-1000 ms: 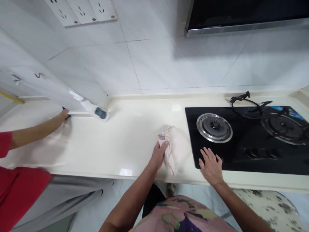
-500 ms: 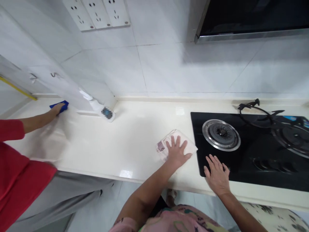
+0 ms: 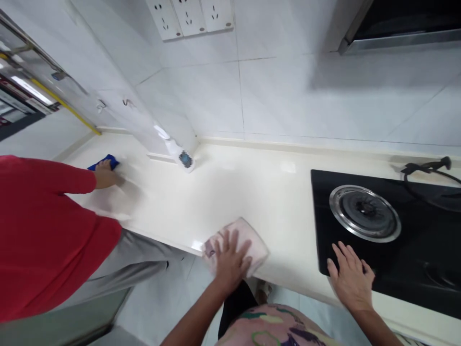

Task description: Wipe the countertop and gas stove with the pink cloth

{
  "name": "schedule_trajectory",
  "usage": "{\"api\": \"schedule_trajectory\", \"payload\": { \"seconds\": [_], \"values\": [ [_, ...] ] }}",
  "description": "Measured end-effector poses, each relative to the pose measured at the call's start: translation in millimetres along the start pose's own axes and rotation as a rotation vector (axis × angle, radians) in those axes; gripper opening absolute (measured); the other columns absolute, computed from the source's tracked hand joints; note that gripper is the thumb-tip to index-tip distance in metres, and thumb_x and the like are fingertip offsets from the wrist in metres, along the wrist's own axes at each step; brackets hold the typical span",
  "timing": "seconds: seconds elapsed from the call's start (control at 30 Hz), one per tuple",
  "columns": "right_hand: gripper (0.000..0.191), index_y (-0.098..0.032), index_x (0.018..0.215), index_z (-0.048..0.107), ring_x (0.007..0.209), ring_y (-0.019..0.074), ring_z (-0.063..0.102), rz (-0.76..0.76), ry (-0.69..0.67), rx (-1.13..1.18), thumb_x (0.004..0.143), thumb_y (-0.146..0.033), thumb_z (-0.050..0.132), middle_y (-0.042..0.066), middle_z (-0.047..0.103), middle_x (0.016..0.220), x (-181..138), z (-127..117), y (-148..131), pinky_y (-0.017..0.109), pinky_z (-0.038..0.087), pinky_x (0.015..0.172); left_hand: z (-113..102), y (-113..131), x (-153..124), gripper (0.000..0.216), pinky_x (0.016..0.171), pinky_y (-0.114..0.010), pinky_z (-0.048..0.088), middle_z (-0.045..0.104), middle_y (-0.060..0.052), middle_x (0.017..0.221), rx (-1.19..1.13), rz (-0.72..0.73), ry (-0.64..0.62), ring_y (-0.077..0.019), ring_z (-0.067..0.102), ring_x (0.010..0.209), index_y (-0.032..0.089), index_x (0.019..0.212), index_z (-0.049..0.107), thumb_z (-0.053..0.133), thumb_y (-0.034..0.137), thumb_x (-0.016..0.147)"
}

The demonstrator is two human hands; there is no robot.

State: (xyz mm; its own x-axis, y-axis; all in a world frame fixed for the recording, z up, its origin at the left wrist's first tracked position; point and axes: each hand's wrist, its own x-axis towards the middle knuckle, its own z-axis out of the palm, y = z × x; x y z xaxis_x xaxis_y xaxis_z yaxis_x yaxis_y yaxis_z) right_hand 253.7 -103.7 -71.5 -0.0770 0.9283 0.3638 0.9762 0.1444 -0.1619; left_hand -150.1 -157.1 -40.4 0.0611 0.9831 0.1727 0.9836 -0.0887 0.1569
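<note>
My left hand (image 3: 230, 259) lies flat on a folded pale pink cloth (image 3: 257, 250), its fingers spread, near the front edge of the cream worktop (image 3: 252, 192). A printed label shows at the cloth's left end. My right hand (image 3: 349, 281) rests with spread fingers on the front edge of a black glass gas hob (image 3: 396, 254), holding nothing. A steel burner (image 3: 364, 213) lies beyond that hand. Farther left along the worktop, a co-worker's hand (image 3: 106, 174) presses a blue cloth (image 3: 112, 162).
A co-worker in a red top (image 3: 43, 216) and grey trousers stands at the left. A white object with a blurred patch (image 3: 186, 160) stands at the wall joint. White wall tiles, a socket strip (image 3: 189, 17) and a range hood (image 3: 403, 24) lie beyond the worktop.
My left hand and the pink cloth have slid left, toward the worktop's front edge. My view has swung, shifting the scene rightward. The co-worker's hand remains on the blue cloth.
</note>
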Motion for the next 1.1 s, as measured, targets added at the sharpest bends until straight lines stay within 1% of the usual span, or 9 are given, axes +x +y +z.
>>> {"api": "schedule_trajectory", "payload": {
  "seconds": [0.17,0.27,0.37,0.5,0.63,0.77,0.87,0.97,1.1],
  "values": [
    [0.056,-0.02,0.156,0.049,0.147,0.0356,0.048,0.006,0.007,0.035,0.105,-0.039,0.036,0.016,0.054,0.158,-2,3,2,0.062,0.03,0.118,-46,-108,36,0.069,0.12,-0.079,0.017,0.02,-0.016,0.177,0.114,-0.66,-0.133,-0.0477,0.01,0.163,0.036,0.163,0.041,0.049,0.063,0.1],
    [0.059,-0.023,0.16,0.044,0.146,0.0372,0.049,0.009,0.018,0.043,0.104,-0.039,0.036,0.016,0.054,0.159,-2,3,2,0.064,0.031,0.116,-64,-154,74,0.072,0.119,-0.08,0.019,0.017,-0.018,0.177,0.132,-0.862,-0.106,-0.0491,0.01,0.162,0.034,0.164,0.039,0.042,0.067,0.1],
    [0.06,-0.022,0.162,0.041,0.144,0.038,0.051,-0.017,0.035,0.034,0.104,-0.038,0.039,0.017,0.054,0.158,-1,2,-1,0.064,0.032,0.115,-68,-166,114,0.074,0.119,-0.082,0.015,0.017,-0.018,0.178,0.111,-0.935,-0.077,-0.0514,0.011,0.161,0.031,0.164,0.039,0.037,0.068,0.1],
    [0.061,-0.024,0.162,0.041,0.144,0.0374,0.051,-0.009,0.025,0.027,0.103,-0.037,0.04,0.016,0.054,0.158,2,-2,-5,0.063,0.031,0.116,-51,-121,161,0.076,0.119,-0.084,0.007,0.013,-0.017,0.178,0.022,-0.776,-0.131,-0.0531,0.005,0.161,0.03,0.165,0.037,0.036,0.068,0.099],
    [0.058,-0.022,0.159,0.044,0.145,0.0369,0.051,-0.006,0.009,0.015,0.103,-0.036,0.04,0.016,0.055,0.157,2,-2,-4,0.062,0.03,0.117,-19,-26,180,0.072,0.121,-0.08,-0.001,0.017,-0.013,0.178,-0.037,-0.451,-0.167,-0.0484,0.002,0.163,0.036,0.161,0.043,0.048,0.068,0.097],
    [0.054,-0.019,0.155,0.048,0.145,0.0349,0.05,-0.025,0.019,-0.009,0.104,-0.037,0.04,0.017,0.056,0.157,1,-2,-3,0.059,0.029,0.118,12,81,149,0.075,0.119,-0.084,0.0,0.019,-0.013,0.178,-0.182,-0.01,-0.199,-0.0527,0.005,0.162,0.038,0.161,0.044,0.051,0.073,0.094],
    [0.053,-0.017,0.153,0.05,0.145,0.0343,0.049,-0.025,0.003,-0.018,0.105,-0.037,0.038,0.017,0.056,0.157,1,-3,-2,0.058,0.03,0.118,21,129,97,0.076,0.123,-0.078,0.004,0.015,-0.009,0.179,-0.26,0.268,-0.181,-0.0474,0.008,0.163,0.043,0.163,0.037,0.047,0.075,0.095],
    [0.055,-0.017,0.155,0.049,0.146,0.0347,0.049,-0.017,0.001,-0.002,0.105,-0.037,0.037,0.017,0.054,0.158,0,-5,-1,0.059,0.03,0.118,17,124,41,0.074,0.126,-0.074,0.006,0.017,-0.007,0.179,-0.258,0.369,-0.158,-0.0433,0.011,0.164,0.044,0.162,0.039,0.05,0.073,0.094],
    [0.06,-0.021,0.161,0.043,0.145,0.0379,0.05,-0.006,0.015,0.058,0.103,-0.037,0.039,0.016,0.054,0.159,-2,-4,2,0.063,0.032,0.115,0,54,-9,0.075,0.126,-0.073,0.008,0.031,-0.007,0.175,-0.154,0.169,-0.113,-0.0442,0.02,0.162,0.045,0.157,0.047,0.061,0.073,0.089]
  ]
}}
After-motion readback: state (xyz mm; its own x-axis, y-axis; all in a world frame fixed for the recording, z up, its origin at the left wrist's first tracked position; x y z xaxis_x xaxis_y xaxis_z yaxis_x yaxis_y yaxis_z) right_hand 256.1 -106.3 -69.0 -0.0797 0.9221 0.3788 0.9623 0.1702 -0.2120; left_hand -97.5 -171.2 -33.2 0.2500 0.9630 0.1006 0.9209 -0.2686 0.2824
